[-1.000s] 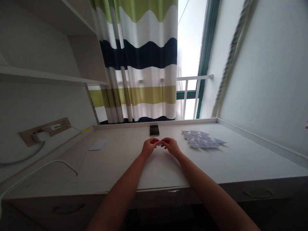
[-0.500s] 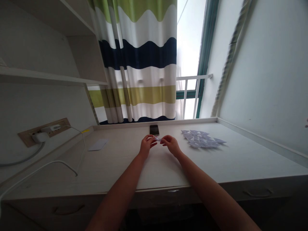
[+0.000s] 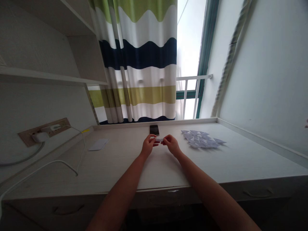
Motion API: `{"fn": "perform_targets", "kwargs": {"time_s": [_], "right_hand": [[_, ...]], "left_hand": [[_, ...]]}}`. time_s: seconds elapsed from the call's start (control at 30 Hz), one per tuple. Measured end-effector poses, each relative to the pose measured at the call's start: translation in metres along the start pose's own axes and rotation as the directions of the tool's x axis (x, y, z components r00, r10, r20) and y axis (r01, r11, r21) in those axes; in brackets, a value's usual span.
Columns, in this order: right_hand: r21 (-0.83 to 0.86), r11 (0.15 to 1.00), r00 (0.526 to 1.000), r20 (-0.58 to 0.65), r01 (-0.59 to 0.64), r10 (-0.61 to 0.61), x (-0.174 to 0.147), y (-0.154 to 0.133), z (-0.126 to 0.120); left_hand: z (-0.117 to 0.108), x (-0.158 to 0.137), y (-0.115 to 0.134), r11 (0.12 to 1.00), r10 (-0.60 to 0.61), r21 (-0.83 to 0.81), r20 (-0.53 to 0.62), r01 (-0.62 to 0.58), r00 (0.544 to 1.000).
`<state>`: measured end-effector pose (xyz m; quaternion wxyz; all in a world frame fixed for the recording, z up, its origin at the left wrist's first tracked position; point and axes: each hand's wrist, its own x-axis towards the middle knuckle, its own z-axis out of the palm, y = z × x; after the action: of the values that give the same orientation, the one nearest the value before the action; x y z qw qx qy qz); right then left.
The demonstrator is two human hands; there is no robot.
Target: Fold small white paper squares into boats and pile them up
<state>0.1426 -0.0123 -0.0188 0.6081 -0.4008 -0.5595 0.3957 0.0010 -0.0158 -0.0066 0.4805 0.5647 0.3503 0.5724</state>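
Between my two hands, just above the white desk (image 3: pixel 115 173), is a small folded piece of paper (image 3: pixel 158 140). My left hand (image 3: pixel 148 145) pinches its left end between thumb and fingers. The right end is pinched by my right hand (image 3: pixel 171 144). Much of the paper is hidden behind my fingers, so its exact shape cannot be made out. Right behind my hands lies a dark phone (image 3: pixel 154 130). To the right, several folded paper triangles (image 3: pixel 202 139) are spread out in a cluster. A small stack of white paper (image 3: pixel 98 144) rests at the left.
A white cable (image 3: pixel 83 150) runs from the wall socket (image 3: pixel 45 131) across the desk's left side. Shelves (image 3: pixel 48 75) overhang at the left. A striped curtain (image 3: pixel 144 77) and a raised rim (image 3: pixel 199 121) bound the back. Drawers with handles are below the front edge.
The piece of paper has turned slightly and now lies flatter between my fingers. My left hand has shifted a little to the right. Everything else is where it was.
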Motion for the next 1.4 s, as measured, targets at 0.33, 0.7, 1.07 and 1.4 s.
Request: {"fn": "perform_targets", "kwargs": {"time_s": [0.33, 0.7, 1.07, 1.4], "right_hand": [[-0.032, 0.998, 0.998, 0.019, 0.055, -0.054, -0.002, -0.004, 0.000], [-0.355, 0.896, 0.961, 0.169, 0.265, -0.218, -0.008, -0.012, 0.001], [-0.475, 0.811, 0.939, 0.195, 0.342, -0.282, -0.009, -0.010, 0.001], [-0.451, 0.838, 0.951, 0.173, 0.307, -0.255, -0.007, -0.007, 0.001]], "left_hand": [[-0.004, 0.004, -0.008, 0.991, 0.088, 0.096, 0.055, -0.093, 0.995], [-0.005, 0.003, -0.008, 0.967, 0.150, 0.200, 0.054, -0.158, 0.987], [-0.002, 0.003, -0.007, 0.980, 0.105, 0.165, 0.043, -0.111, 0.994], [-0.002, 0.001, -0.005, 0.980, 0.114, 0.153, 0.068, -0.123, 0.991]]}}
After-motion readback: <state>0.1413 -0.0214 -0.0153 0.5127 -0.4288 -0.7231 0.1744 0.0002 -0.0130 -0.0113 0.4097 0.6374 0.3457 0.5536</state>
